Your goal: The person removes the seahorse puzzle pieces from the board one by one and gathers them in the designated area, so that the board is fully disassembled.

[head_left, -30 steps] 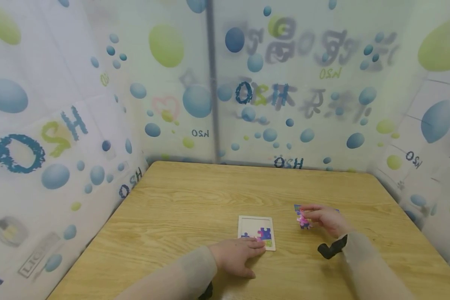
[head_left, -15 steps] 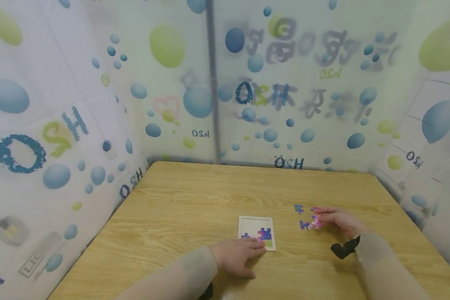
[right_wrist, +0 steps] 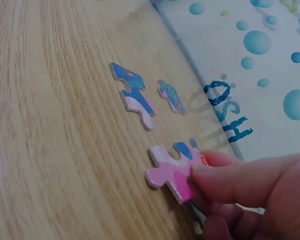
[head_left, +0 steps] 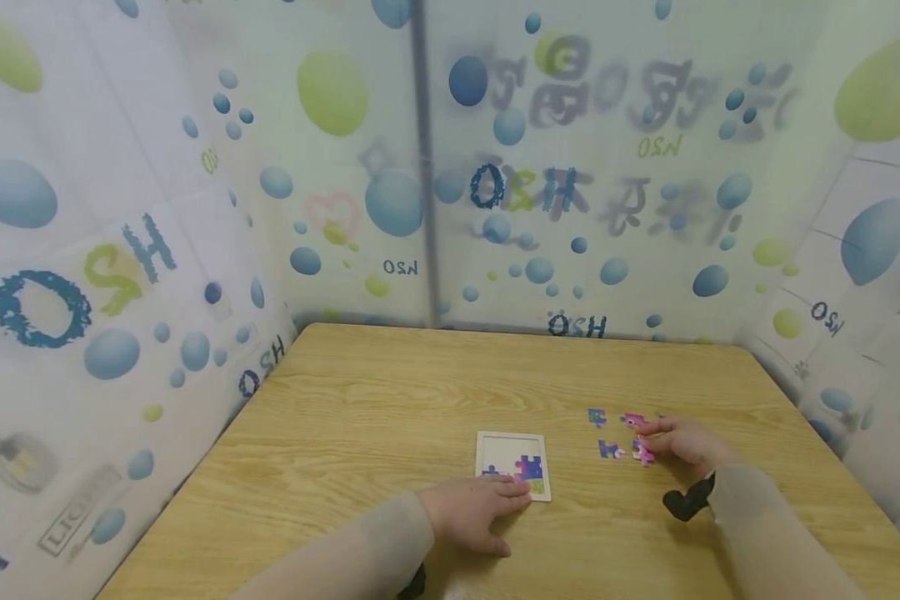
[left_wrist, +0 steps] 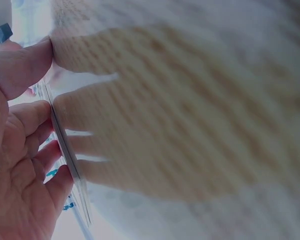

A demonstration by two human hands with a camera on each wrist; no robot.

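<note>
On the wooden table (head_left: 375,392), with the left hand (head_left: 472,510) laid across the near side of the shallow puzzle tray (head_left: 507,450), fingers loosely extended and gripping nothing, probably for keeping it steady. With the right hand (head_left: 690,443), pinching a pink puzzle piece (right_wrist: 170,172) by its end between thumb and fingers, perhaps to leave the tabs free. Hard to tell whether lifted fully from the table. Lying loose near this hand: a blue-and-white piece (head_left: 609,450), a green-and-blue piece (head_left: 596,417) and another pink piece (head_left: 633,420). Inside the tray, along the near side, partly under the left fingers: a blue piece (head_left: 530,467) and a green piece (head_left: 537,487), with some pink between.
</note>
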